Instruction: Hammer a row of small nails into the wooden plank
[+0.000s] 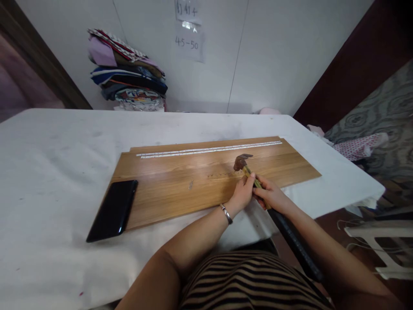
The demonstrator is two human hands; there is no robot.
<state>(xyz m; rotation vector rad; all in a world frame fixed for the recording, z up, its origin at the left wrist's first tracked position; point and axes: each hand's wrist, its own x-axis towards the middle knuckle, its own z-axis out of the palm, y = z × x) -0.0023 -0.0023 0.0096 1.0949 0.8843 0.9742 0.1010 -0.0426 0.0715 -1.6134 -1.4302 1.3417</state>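
A claw hammer (241, 162) with a rusty head, a yellow upper shaft and a long black grip is held above a wood-grain board (167, 198). My right hand (272, 196) is closed around its shaft, below the head. Closer to the head, my left hand (243, 193) has its fingers closed against the yellow shaft. The black grip slants back along my right forearm. On the board, a row of small dark marks or nails (222, 174) runs left from beneath the hammer head. A few thin nails (190, 184) lie farther left.
Two white measuring strips (209, 150) lie along the board's far side. A black phone or tablet (112, 211) overlaps its left end. The white-covered table (48, 172) supports everything. Folded cloth (129, 73) is stacked behind; a white stool (380, 232) stands at right.
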